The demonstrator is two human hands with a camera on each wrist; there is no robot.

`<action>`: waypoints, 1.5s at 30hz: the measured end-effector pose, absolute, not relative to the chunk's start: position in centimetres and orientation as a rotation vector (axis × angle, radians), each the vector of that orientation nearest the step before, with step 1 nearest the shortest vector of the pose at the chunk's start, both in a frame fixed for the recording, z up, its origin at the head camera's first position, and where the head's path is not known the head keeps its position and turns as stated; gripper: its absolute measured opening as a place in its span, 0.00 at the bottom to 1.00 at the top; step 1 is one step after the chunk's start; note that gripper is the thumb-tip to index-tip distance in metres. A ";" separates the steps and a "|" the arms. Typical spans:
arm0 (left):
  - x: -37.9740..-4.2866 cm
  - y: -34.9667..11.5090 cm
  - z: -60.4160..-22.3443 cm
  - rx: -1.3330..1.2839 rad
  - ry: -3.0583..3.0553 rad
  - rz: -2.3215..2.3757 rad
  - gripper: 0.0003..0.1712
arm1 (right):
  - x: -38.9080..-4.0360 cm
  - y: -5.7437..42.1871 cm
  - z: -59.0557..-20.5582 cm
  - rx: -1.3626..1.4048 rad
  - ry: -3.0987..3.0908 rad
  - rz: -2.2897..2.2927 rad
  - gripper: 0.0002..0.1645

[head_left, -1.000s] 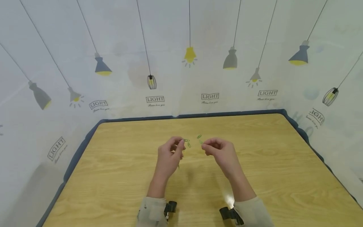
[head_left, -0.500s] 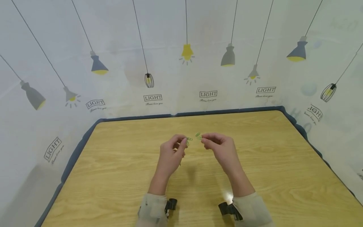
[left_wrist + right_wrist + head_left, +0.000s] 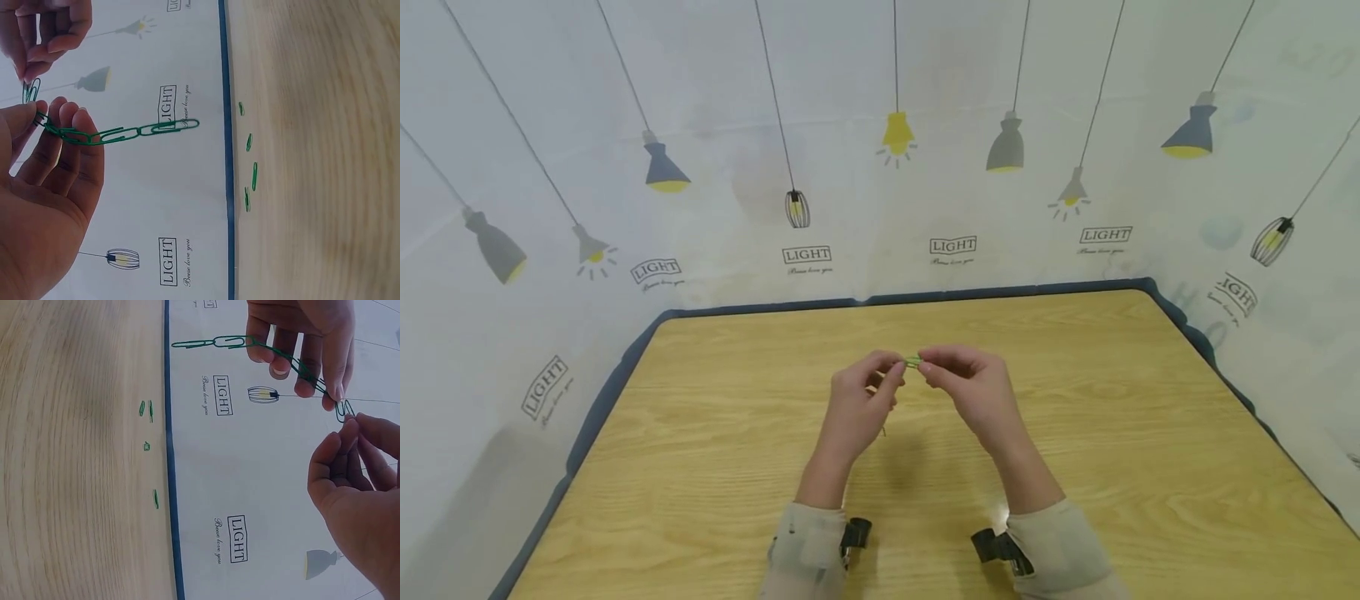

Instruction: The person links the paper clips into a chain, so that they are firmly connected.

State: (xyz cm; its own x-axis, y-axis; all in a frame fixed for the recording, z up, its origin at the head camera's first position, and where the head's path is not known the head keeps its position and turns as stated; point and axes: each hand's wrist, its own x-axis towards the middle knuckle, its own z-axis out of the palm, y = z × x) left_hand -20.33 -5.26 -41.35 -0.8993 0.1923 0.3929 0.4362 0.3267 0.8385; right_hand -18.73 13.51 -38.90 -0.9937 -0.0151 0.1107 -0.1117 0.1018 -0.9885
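Chain (image 3: pixel 92 139): hung above table (image 3: pixel 1075 400), pinched in left hand (image 3: pixel 857 406), presumably to steady its end. Clip (image 3: pixel 27 92): pinched above table in right hand (image 3: pixel 977 393), apparently to bring both together. Spare clips (image 3: pixel 254 176): lay on table, likely for easy reach.

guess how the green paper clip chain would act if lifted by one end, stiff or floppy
Probably floppy: the paper clip chain bends at its links where it hangs from the left hand. It should be light, being thin wire. It may also swing, since its lower end hangs free.
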 end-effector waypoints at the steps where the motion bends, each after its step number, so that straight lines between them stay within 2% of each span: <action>1: -20.4 -5.2 -41.4 -0.580 -2.369 -1.601 0.11 | -18.8 13.5 -39.0 0.129 -2.282 2.045 0.15; 17: -20.4 -5.3 -41.5 -0.547 -2.384 -1.613 0.09 | -19.1 13.7 -39.7 0.107 -2.327 2.013 0.12; 26: -20.3 -5.3 -41.5 -0.509 -2.368 -1.639 0.11 | -18.9 14.0 -39.6 0.068 -2.367 1.964 0.12; 35: -20.0 -5.3 -41.4 -0.505 -2.427 -1.796 0.08 | -18.7 14.0 -39.3 0.071 -2.352 1.941 0.14; 45: -19.8 -5.2 -41.3 -0.583 -2.457 -1.797 0.11 | -18.8 13.4 -39.0 0.134 -2.341 1.906 0.09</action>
State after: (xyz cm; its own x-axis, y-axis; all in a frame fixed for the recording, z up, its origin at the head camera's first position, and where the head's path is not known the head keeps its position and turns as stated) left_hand -19.85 -5.21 -41.34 -0.9283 0.2741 0.2511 0.3224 0.2571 0.9110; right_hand -18.77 13.39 -38.95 -0.9889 0.0069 0.1482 -0.1437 0.2035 -0.9685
